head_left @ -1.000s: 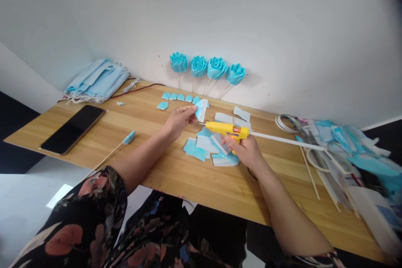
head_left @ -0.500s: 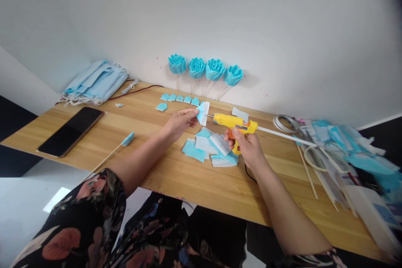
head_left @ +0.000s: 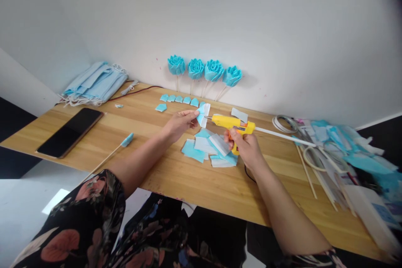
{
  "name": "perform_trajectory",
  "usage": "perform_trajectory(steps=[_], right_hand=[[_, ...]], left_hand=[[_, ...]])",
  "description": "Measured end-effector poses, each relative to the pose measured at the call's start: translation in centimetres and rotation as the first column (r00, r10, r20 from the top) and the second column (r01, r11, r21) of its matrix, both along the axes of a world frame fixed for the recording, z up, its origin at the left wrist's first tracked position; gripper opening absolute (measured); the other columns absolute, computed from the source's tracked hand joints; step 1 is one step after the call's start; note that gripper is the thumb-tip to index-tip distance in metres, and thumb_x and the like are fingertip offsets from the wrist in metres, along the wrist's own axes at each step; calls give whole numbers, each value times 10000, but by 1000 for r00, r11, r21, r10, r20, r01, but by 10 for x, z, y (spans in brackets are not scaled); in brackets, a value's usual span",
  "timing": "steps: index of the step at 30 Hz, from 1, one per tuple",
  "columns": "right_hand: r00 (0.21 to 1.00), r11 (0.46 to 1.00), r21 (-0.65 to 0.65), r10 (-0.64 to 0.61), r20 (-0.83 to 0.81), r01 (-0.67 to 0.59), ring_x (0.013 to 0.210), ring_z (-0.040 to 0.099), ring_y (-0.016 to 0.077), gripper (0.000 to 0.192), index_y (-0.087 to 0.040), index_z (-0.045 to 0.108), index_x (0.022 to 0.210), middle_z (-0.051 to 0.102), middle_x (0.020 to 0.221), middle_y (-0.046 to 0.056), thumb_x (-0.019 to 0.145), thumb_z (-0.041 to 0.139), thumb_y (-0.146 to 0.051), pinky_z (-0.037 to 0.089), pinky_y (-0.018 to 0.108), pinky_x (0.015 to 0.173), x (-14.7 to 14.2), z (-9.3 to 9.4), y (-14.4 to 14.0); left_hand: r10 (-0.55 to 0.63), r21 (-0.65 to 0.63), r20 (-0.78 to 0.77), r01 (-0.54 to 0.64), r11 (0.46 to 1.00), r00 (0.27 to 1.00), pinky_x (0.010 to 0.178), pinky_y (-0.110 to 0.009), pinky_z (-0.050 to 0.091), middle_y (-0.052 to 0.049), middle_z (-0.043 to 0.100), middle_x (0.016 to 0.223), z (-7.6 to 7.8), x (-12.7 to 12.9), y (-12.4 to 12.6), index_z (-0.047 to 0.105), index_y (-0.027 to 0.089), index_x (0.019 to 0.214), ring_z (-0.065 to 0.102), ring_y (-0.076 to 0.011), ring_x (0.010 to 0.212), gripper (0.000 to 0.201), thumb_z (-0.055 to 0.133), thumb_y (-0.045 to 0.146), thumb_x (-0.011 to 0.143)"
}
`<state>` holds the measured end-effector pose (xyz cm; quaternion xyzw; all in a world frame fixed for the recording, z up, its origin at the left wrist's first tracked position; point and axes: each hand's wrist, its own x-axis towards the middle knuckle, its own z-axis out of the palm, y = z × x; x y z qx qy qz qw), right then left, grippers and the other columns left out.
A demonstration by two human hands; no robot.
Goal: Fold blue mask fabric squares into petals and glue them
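- The left hand (head_left: 182, 124) pinches a blue and white piece of cloth (head_left: 204, 116) between the thumb and fingers.
- That piece is up above the wooden table (head_left: 172, 182), near the middle, with its white edge toward the glue gun (head_left: 230, 123).
- The right hand (head_left: 246, 145) is wrapped around the gun's handle, with fingers by the orange trigger (head_left: 231, 135). I cannot tell how hard they squeeze.
- The metal tip (head_left: 208, 117) is right at the white part. I cannot tell if it touches.
- The tip may be hot, so the left fingers should stay on the blue side, away from it.
- A soft, slow squeeze should work best, as too much glue could soak through thin cloth.
- The left hand should hold still so the cloth does not flop.
- The long white glue stick (head_left: 282, 135) pokes out the back, so it could bump the scissors (head_left: 314, 160).
- The pile of pieces (head_left: 192, 150) lies below, so watch for drips.
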<state>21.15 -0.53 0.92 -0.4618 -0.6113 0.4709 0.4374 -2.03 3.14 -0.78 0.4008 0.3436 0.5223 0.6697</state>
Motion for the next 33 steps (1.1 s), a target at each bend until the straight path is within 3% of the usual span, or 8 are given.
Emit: perform_trajectory(steps=[25, 33], right_hand=[[977, 999, 43, -15, 211, 6, 500, 524, 105, 471, -178, 638, 716, 626, 641, 14, 836, 594, -631, 442, 241, 502, 9, -4, 1], [995, 999, -49, -14, -95, 10, 576, 553, 115, 482, -176, 670, 800, 684, 743, 48, 782, 651, -657, 462, 224, 486, 2, 5, -3]], left_hand=[[19, 24, 20, -20, 1000, 1000, 606, -236, 393, -17, 601, 649, -1, -2, 0, 685, 122, 744, 527, -95, 612, 262, 743, 372, 798], [23, 7, 36, -23, 1000, 999, 589, -231, 378, -6, 589, 636, 2, -2, 0, 682, 127, 747, 516, -88, 596, 258, 759, 370, 785]])
